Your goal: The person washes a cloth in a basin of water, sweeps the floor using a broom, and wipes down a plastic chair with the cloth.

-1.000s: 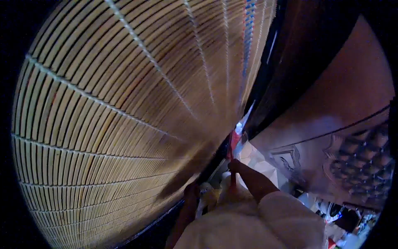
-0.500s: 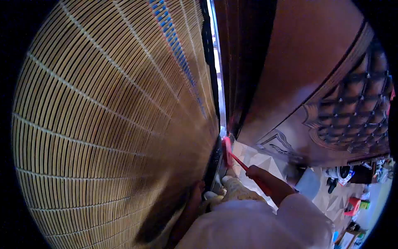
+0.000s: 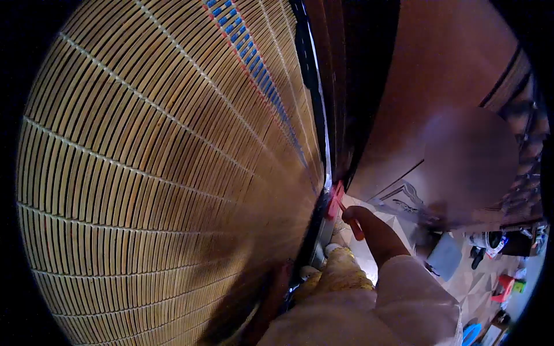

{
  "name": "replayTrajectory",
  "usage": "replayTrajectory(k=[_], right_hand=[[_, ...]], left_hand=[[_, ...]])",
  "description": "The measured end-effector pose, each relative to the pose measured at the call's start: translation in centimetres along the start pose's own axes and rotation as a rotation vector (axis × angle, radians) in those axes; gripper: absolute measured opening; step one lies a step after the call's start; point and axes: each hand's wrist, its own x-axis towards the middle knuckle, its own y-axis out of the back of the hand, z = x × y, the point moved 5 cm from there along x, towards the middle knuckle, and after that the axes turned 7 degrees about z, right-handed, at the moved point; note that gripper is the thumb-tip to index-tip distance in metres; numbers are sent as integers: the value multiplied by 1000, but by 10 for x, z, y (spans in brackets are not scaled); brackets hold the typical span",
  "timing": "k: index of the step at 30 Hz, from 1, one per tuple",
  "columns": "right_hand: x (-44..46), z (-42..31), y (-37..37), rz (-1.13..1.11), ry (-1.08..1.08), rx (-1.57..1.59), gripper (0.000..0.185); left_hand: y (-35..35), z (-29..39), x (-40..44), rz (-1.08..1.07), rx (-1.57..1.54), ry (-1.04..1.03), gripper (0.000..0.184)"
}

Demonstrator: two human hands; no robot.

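In the head view my right hand (image 3: 353, 215) is closed around the handle of a red tool (image 3: 334, 203) with a long, narrow head. The head lies low in the gap beside the blind's edge; whether it is a brush or a scraper I cannot tell. A large bamboo slat blind (image 3: 144, 167) with white cords and a blue-and-red band fills the left side. My left hand (image 3: 283, 274) is down by the blind's lower right edge, dark and blurred, its fingers unclear.
A brown door (image 3: 444, 63) with a tufted, studded panel stands at the right. Below are tiled floor (image 3: 392, 228) and my feet in light shoes. Farther right are a grey bin-like object (image 3: 445, 256), a red stool (image 3: 503, 287) and assorted clutter.
My right hand has moved up and closer to the tool's head, which has tilted. The view has shifted slightly, so the blind and door appear moved to the right.
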Motion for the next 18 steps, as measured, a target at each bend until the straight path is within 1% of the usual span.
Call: replayTrajectory(k=[2, 3, 5, 6, 8, 9, 11, 12, 14, 15, 17, 18], right_hand=[[45, 39, -19, -127, 11, -52, 13], [41, 44, -22, -186, 13, -82, 13], [4, 51, -16, -283, 267, 260, 11], [-18, 52, -10, -276, 263, 258, 11], [-55, 59, -11, -489, 91, 171, 11], [-61, 67, -9, -480, 90, 176, 11], [-72, 81, -4, -408, 219, 48, 11], [-79, 81, -1, -401, 217, 51, 11], [-86, 80, 5, -237, 190, 83, 11], [-88, 71, 1, -233, 188, 86, 11], [-84, 54, 3, -17, 107, -118, 13], [-70, 59, 1, -21, 104, -117, 13]], left_hand=[[0, -1, 2, -13, 2, 7, 17], [0, -1, 3, -19, 0, 9, 17], [-3, -5, 7, -30, -11, 18, 18], [-3, -5, 9, -34, -10, 19, 18], [-5, -8, 9, -45, -11, 21, 18], [-6, -8, 9, -51, -8, 21, 18], [-9, -9, 7, -63, -5, 23, 19], [-10, -9, 7, -66, -5, 26, 19], [-12, -10, 6, -67, 3, 32, 19], [-12, -11, 6, -66, 2, 36, 19], [-9, -13, 5, -61, 6, 41, 19], [-7, -15, 5, -58, 6, 46, 19]])
